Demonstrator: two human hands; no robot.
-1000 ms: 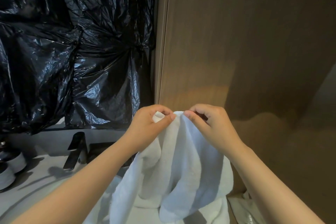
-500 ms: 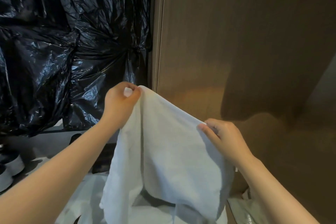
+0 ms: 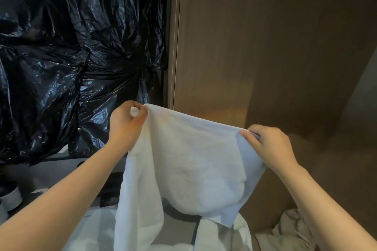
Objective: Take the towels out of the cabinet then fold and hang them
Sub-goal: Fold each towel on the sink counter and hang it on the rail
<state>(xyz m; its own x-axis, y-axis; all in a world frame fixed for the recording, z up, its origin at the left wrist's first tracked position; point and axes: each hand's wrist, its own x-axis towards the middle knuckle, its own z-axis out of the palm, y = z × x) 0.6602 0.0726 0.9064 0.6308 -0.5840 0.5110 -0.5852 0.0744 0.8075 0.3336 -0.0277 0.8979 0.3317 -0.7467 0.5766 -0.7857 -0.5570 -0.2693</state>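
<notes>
In the head view, the left hand (image 3: 127,123) and the right hand (image 3: 269,144) each pinch one top corner of the white towel (image 3: 189,161), which hangs spread between them. It looks soft and light (probably limp), so corners give best hold.

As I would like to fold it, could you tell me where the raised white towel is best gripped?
Likely the two ends of its top edge, pinched from the outer sides. The white towel spreads between the left hand and right hand, which pinch there; that edge runs stretched, the rest drapes loose.
</notes>
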